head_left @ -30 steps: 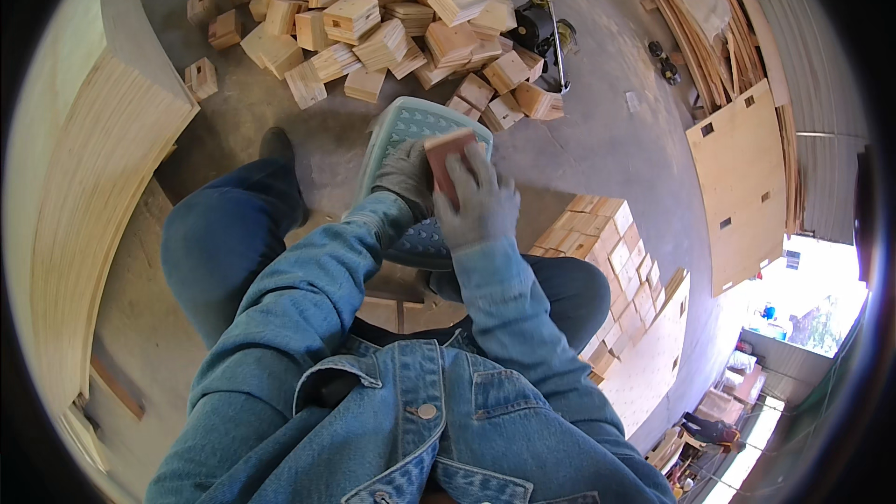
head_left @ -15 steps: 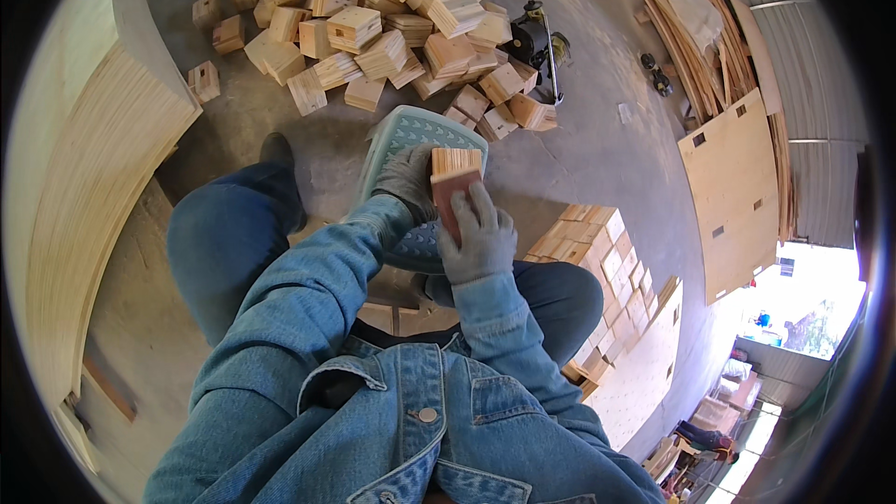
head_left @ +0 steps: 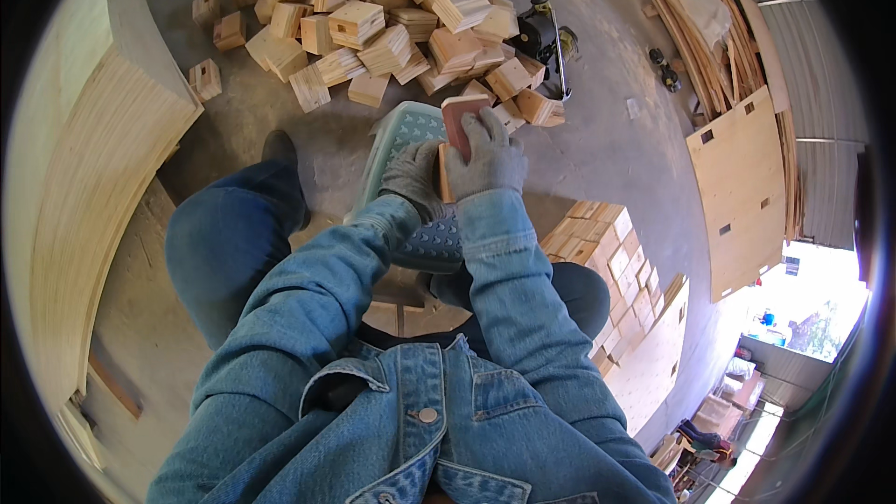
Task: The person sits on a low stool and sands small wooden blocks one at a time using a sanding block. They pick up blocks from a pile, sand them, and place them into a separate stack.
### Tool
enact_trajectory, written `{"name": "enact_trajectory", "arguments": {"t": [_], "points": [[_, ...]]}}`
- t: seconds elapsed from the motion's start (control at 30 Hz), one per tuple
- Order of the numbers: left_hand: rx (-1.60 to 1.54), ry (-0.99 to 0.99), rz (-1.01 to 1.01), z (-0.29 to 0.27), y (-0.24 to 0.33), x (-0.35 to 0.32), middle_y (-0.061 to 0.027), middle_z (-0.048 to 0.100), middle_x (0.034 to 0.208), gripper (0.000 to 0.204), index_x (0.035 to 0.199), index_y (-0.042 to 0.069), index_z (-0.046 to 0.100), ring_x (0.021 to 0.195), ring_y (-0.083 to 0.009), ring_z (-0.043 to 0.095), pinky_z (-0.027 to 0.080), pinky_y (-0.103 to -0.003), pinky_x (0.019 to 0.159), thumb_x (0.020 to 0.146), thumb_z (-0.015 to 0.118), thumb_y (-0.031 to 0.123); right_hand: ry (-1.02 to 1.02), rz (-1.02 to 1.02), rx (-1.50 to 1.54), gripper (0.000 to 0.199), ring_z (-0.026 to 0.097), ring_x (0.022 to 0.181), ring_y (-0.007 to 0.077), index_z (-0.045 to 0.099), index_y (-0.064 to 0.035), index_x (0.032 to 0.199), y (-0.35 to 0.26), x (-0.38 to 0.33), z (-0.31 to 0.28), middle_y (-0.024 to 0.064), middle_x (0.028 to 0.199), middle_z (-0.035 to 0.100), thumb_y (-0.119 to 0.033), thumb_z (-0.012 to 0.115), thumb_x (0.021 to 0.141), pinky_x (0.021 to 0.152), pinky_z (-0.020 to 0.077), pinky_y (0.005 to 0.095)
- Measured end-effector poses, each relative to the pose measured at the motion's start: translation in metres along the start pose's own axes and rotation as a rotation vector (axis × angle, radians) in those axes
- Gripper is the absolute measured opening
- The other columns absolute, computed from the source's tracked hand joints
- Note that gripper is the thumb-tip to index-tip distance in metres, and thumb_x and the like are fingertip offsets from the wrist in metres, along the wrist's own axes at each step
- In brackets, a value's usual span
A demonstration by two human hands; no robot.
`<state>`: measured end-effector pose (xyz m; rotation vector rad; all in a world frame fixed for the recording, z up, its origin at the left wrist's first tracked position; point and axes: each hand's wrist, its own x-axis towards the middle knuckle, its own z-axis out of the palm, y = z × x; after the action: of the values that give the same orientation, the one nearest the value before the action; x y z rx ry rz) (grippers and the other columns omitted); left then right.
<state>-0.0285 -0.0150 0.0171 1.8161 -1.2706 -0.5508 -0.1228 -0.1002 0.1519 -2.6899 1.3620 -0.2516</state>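
Both my hands wear grey knit gloves and meet above a pale green plastic stool (head_left: pixel 397 135). My right hand (head_left: pixel 487 161) is closed over a reddish-brown flat block (head_left: pixel 460 119) whose far end sticks out past the fingers. My left hand (head_left: pixel 413 179) grips a small light wooden block (head_left: pixel 442 177), of which only an orange edge shows between the two gloves. The reddish block lies against that wooden piece. Blue denim sleeves cover both forearms.
A heap of square wooden blocks (head_left: pixel 392 28) lies on the concrete floor ahead, with a black power tool (head_left: pixel 546 37) at its right edge. A tall curved stack of plywood sheets (head_left: pixel 93 177) stands left. Neatly stacked blocks (head_left: pixel 607 243) and a plywood panel (head_left: pixel 742 187) stand right.
My right hand has slid forward along the piece with the reddish block, whose end now juts out beyond the fingers. The left hand has kept its grip underneath.
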Motion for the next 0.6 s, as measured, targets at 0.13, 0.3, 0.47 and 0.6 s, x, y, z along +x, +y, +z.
{"name": "enact_trajectory", "arguments": {"t": [0.13, 0.3, 0.47, 0.6], "points": [[-0.03, -0.046, -0.003, -0.002, -0.006, 0.002, -0.018, 0.054, 0.141, 0.085, 0.147, 0.017, 0.047, 0.135, -0.0396, 0.051, 0.04, -0.047, 0.119, 0.074, 0.084, 0.04, 0.001, -0.026, -0.006, 0.059, 0.059, 0.123, 0.0449, 0.067, -0.0259, 0.139, 0.008, 0.004, 0.007, 0.0016, 0.155, 0.052, -0.04, 0.079, 0.083, 0.1, 0.0515, 0.0578], [-0.001, -0.044, 0.005, -0.014, 0.008, -0.002, -0.0176, 0.055, 0.139, 0.083, 0.144, 0.017, 0.049, 0.132, -0.0392, 0.052, 0.04, -0.048, 0.118, 0.074, 0.086, 0.04, -0.076, -0.017, -0.006, 0.061, 0.057, 0.126, 0.0438, 0.066, -0.0231, 0.142, -0.003, -0.067, -0.017, 0.0042, 0.158, 0.05, -0.036, 0.079, 0.083, 0.104, 0.0491, 0.0573], [-0.019, -0.038, -0.002, -0.021, 0.019, -0.002, -0.0184, 0.057, 0.136, 0.08, 0.142, 0.016, 0.05, 0.132, -0.0396, 0.052, 0.041, -0.049, 0.117, 0.074, 0.086, 0.038, -0.035, -0.088, 0.026, 0.059, 0.058, 0.124, 0.0414, 0.069, -0.0148, 0.138, 0.007, -0.133, -0.03, 0.012, 0.153, 0.055, -0.03, 0.079, 0.082, 0.106, 0.0475, 0.0545], [-0.028, -0.046, -0.03, -0.021, 0.022, -0.003, -0.0193, 0.056, 0.137, 0.083, 0.143, 0.016, 0.049, 0.132, -0.0404, 0.052, 0.041, -0.049, 0.118, 0.072, 0.088, 0.037, 0.009, -0.114, 0.064, 0.057, 0.058, 0.123, 0.0437, 0.071, -0.0184, 0.135, 0.011, -0.126, -0.027, 0.0066, 0.152, 0.055, -0.029, 0.08, 0.08, 0.102, 0.0492, 0.0577]]}}
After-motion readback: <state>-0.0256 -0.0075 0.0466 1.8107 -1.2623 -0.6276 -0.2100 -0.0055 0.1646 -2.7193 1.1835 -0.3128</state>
